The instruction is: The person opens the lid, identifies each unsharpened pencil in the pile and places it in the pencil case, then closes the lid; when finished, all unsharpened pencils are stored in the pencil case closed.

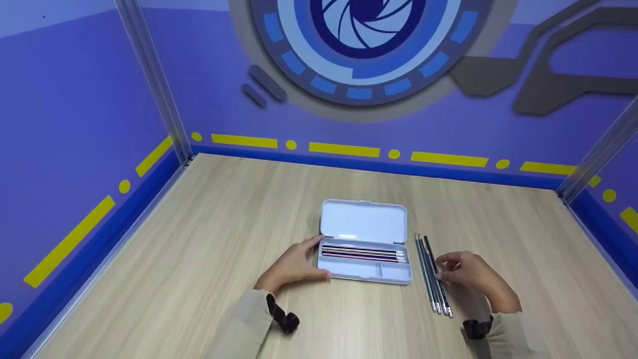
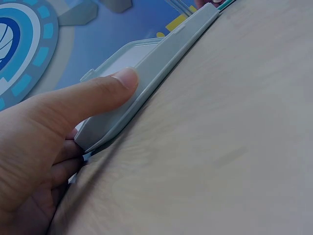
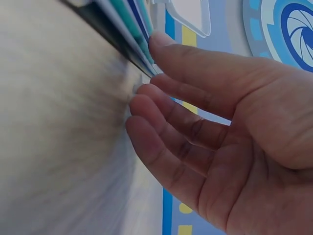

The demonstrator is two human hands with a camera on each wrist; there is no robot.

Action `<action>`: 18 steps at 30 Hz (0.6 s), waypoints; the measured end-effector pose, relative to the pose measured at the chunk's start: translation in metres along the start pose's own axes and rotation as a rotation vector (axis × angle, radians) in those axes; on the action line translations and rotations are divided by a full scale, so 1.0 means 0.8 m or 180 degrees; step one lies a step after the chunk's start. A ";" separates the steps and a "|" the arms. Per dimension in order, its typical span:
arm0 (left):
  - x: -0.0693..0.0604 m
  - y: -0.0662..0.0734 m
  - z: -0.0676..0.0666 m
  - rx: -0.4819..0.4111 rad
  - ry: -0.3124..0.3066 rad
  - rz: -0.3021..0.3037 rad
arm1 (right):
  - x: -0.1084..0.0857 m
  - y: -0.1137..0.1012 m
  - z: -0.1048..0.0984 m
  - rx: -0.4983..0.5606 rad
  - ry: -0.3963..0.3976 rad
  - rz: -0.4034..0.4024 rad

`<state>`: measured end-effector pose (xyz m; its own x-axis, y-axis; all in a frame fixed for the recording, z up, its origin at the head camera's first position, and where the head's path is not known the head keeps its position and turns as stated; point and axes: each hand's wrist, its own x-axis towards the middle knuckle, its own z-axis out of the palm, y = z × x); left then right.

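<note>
An open white pencil case lies on the table, its lid folded back. Several dark striped pencils with white erasers fill its rear compartment; the front compartments hold nothing. My left hand grips the case's left end, and in the left wrist view the thumb presses its front wall. To the right of the case lie several loose teal and black pencils, eraser ends towards me. Beside them is my right hand, fingers loosely bent, thumb at the outermost pencil; the right wrist view shows nothing gripped.
The wooden table meets a blue printed back wall and side walls with metal corner posts. A black wrist strap sits on the left sleeve, another on the right.
</note>
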<state>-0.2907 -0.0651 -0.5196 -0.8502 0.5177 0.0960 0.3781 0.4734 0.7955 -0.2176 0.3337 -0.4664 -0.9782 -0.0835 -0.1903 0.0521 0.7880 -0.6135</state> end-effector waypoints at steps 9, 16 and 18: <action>0.000 0.001 0.000 0.0008 -0.0002 -0.0045 | 0.001 0.005 -0.002 0.0025 0.0020 0.0007; 0.001 0.000 0.000 0.0011 0.0003 -0.0054 | 0.000 0.001 0.000 0.0021 0.0070 0.0292; 0.002 0.000 0.000 0.0005 -0.0005 -0.0066 | 0.000 -0.001 0.001 0.0046 0.0082 0.0335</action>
<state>-0.2918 -0.0645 -0.5195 -0.8572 0.5089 0.0787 0.3612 0.4852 0.7963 -0.2175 0.3326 -0.4668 -0.9720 0.0151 -0.2345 0.1574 0.7827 -0.6021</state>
